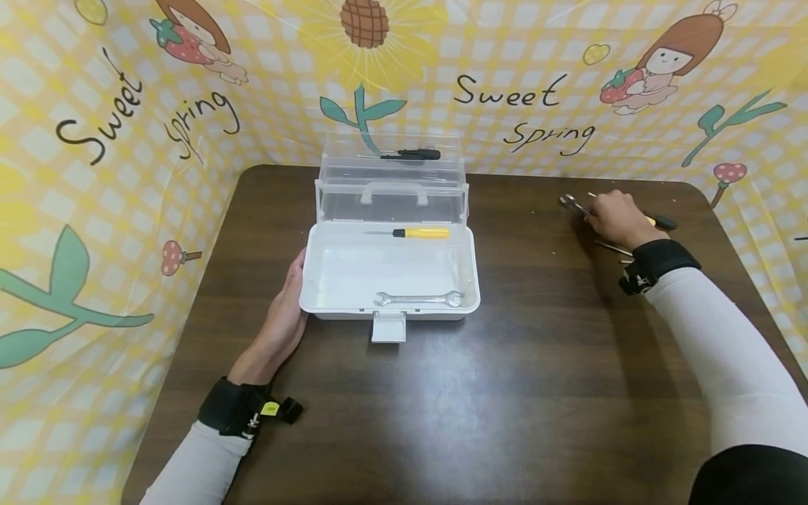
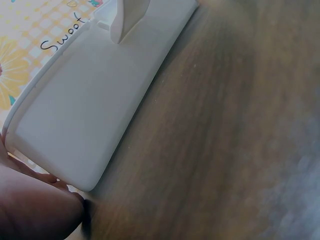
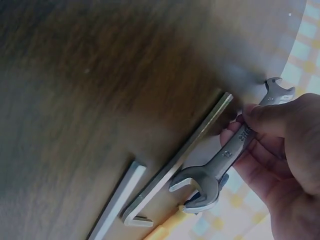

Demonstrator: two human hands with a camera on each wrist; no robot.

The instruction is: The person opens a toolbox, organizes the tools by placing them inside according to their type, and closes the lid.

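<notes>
A white toolbox (image 1: 391,315) stands with its clear lid raised. My left hand (image 1: 284,308) rests against its left side; in the left wrist view the thumb (image 2: 40,205) lies by the box's corner. Inside lie a yellow-handled screwdriver (image 1: 426,233) and an open-end wrench (image 1: 418,299). At the table's right, my right hand (image 1: 618,219) pinches a second open-end wrench (image 3: 227,152) by its shaft, between thumb and fingers. Below that wrench lie a hex key (image 3: 175,162) and another metal bar (image 3: 117,200), whose far end is out of view.
Dark screwdrivers (image 1: 419,154) lie in the lid's upper tray. Beside the right hand a screwdriver with a black and yellow handle (image 1: 661,221) lies on the brown table (image 1: 536,393). A yellow checked cloth (image 1: 505,42) hangs around the table's back and sides.
</notes>
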